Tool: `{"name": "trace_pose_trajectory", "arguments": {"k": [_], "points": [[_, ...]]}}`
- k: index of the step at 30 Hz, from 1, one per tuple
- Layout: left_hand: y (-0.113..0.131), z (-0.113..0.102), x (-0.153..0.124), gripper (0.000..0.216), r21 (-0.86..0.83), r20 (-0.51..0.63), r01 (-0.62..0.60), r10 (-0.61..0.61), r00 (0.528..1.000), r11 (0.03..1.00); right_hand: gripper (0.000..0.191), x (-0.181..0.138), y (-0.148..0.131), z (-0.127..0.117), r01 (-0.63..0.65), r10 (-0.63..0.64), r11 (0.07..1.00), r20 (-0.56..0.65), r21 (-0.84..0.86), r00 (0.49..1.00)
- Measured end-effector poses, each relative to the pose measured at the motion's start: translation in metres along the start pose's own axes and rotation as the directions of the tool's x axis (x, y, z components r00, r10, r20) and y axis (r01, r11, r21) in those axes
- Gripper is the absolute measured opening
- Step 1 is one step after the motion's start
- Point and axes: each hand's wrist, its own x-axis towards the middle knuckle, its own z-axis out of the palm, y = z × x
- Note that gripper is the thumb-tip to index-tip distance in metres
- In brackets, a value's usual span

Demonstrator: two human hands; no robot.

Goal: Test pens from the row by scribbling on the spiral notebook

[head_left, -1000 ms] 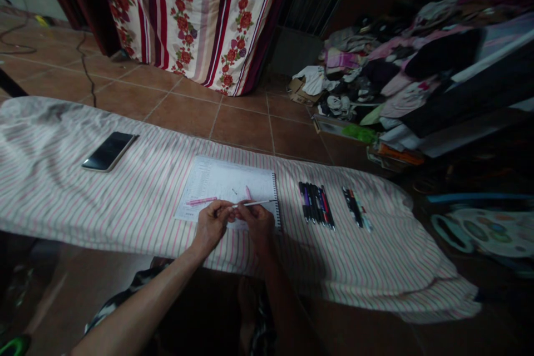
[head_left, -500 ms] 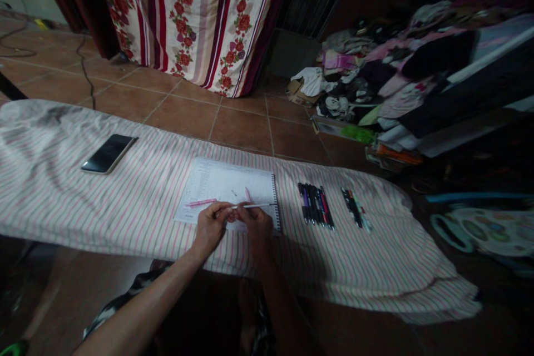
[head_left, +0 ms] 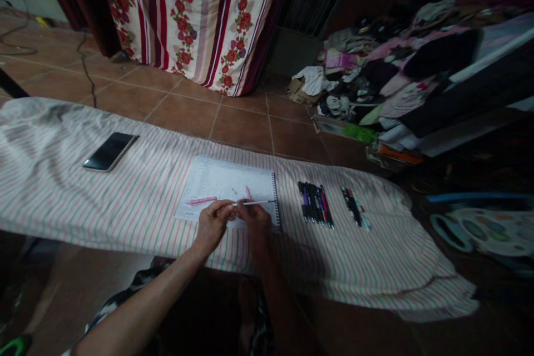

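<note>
Left grip (head_left: pixel 212 225) was curled, its fingertips at the left end of a white pen (head_left: pixel 261 202); whether it pinched the pen or only touched it could not be told. Right grip (head_left: pixel 258 226) was closed on the pen's shaft just to the right, so the two sat almost touching, low over a spiral notebook (head_left: pixel 225 178). The pen's long axis ran nearly level across the page, tilted up slightly to the right, with its far end reaching the notebook's wire spiral and its left end buried in the fingers.

A loose hold could have let the pen slip and drop onto the page. Once down, it could have rolled on the soft, wrinkled cover of the ironing board (head_left: pixel 367 267). A careless sideways move of the right wrist could have nudged a small pink item (head_left: pixel 248 192) upright near the fingers, or a pink pen (head_left: pixel 201 200) lying on the page. A wide swing to the right could have disturbed the row of pens (head_left: pixel 315 206) beside the notebook, and a second, smaller row (head_left: pixel 355 207) lay beyond it. A phone (head_left: pixel 109 151) rested well to the left.
</note>
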Motion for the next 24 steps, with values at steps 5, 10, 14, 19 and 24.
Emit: {"name": "trace_pose_trajectory", "arguments": {"k": [5, 10, 14, 19, 24], "points": [[0.0006, -0.0003, 0.0004, 0.021, -0.003, -0.008, 0.005, -0.005, 1.0, 1.0, 0.027, -0.0002, -0.0089, 0.0, -0.047, 0.047, 0.999, 0.015, 0.004, 0.999], [0.0005, -0.0002, -0.0009, 0.023, -0.008, 0.001, 0.01, -0.01, 1.0, 1.0, 0.025, 0.0013, -0.0066, 0.0, -0.071, 0.072, 0.996, -0.018, 0.047, 0.997], [-0.0019, -0.0002, -0.0005, 0.027, -0.019, 0.011, 0.02, -0.02, 1.0, 1.0, 0.025, 0.0028, -0.0019, 0.0, -0.085, 0.086, 0.99, -0.01, 0.111, 0.996], [-0.0013, -0.0001, 0.0, 0.032, -0.007, 0.018, 0.02, -0.02, 1.0, 1.0, 0.024, 0.0024, -0.0011, 0.0, -0.101, 0.103, 0.982, 0.0, 0.161, 0.995], [0.0003, 0.0002, -0.0011, 0.035, 0.072, 0.018, -0.006, 0.005, 1.0, 0.997, 0.022, 0.0007, -0.0041, -0.0009, -0.092, 0.095, 0.983, -0.013, 0.158, 0.995]]}}
